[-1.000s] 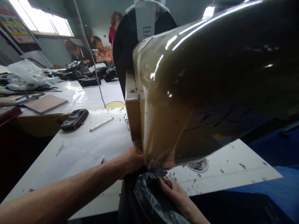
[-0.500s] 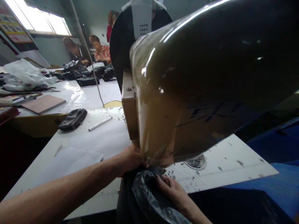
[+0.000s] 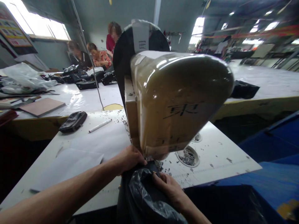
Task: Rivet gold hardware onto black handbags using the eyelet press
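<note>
A black bag (image 3: 126,196) with clear plastic film (image 3: 141,188) at its opening sits at the front edge of the white machine table (image 3: 224,155). My left hand (image 3: 132,158) grips the bag's top edge, fingers closed, close under the tan machine head (image 3: 184,102). On the other side, my right hand (image 3: 168,185) is closed on the bag's right edge, the thumb on top and the other fingers partly out of sight. A small gold-coloured bit shows near that thumb. The part of the machine above the bag is hidden behind its casing.
Left on the table are a dark zip pouch (image 3: 73,121), a white pen (image 3: 100,125) and paper sheets (image 3: 100,143). A round tray (image 3: 198,160) of dark bits sits at right. Behind, people work beside black bags (image 3: 87,84); a blue surface (image 3: 275,183) lies right.
My view has pulled back and tilted up, so the machine head looks smaller and more of the room shows. Both hands keep hold of the bag, nearly in the same place.
</note>
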The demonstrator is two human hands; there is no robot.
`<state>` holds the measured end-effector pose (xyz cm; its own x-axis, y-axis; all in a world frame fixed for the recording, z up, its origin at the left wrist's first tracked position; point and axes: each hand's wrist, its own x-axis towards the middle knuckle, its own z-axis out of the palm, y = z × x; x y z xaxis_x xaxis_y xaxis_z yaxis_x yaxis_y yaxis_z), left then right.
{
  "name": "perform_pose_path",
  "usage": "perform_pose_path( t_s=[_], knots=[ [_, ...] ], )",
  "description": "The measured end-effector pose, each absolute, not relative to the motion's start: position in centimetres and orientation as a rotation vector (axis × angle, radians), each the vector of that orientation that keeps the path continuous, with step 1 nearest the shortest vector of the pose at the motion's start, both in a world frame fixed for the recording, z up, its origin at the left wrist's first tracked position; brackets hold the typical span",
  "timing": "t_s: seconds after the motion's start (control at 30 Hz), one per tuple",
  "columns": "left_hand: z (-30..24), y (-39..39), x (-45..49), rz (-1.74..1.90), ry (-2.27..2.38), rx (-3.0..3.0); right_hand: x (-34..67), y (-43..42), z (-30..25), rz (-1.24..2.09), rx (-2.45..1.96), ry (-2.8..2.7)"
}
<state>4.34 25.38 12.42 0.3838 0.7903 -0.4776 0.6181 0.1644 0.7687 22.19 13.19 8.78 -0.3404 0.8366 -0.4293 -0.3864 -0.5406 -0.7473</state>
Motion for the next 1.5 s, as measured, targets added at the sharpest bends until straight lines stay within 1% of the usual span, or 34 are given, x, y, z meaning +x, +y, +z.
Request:
perform_pose_path(
  t_s=[0.13,0.33,0.5,0.73,0.87,0.97,1.07,1.13,1.2,1.3,1.4,1.5],
  knots=[
    [14.5,23.1,3.9,0.175,1.313,1.682,22.1,11.7,8.9,1.829,-1.063,-0.749],
    [16.1,16.7,2.8,0.338,1.196,1.789,22.7,7.6,9.4,1.728,-1.075,-0.872],
    [17.0,12.3,2.7,0.415,1.191,1.783,23.6,4.5,10.9,1.653,-1.042,-1.009],
    [18.1,8.4,3.4,0.519,1.084,1.764,25.4,1.6,13.2,1.587,-1.055,-1.13],
    [18.1,6.4,3.8,0.527,1.001,1.867,26.8,0.3,14.6,1.473,-1.163,-1.332],
    [16.5,4.9,4.2,0.582,0.934,1.958,27.6,-0.6,15.1,1.245,-1.352,-1.601],
    [13.2,3.4,4.3,0.717,0.818,1.988,27.9,-1.6,14.9,0.994,-1.49,-1.848],
    [10.5,2.2,4.1,0.837,0.787,1.99,28.3,-2.4,14.4,0.901,-1.489,-1.954],
    [7.7,0.8,3.8,0.95,0.819,1.987,29.0,-3.3,13.3,0.887,-1.464,-1.957],
    [3.6,-1.5,3.1,1.063,0.926,1.967,31.1,-5.3,10.3,0.905,-1.524,-1.713],
    [-0.3,-3.4,1.9,1.118,1.075,1.9,33.5,-8.1,5.8,0.86,-1.693,-1.319],
    [-3.4,-4.5,0.4,1.139,1.233,1.804,34.7,-11.1,1.1,0.94,-1.811,-1.005]
  ],
)
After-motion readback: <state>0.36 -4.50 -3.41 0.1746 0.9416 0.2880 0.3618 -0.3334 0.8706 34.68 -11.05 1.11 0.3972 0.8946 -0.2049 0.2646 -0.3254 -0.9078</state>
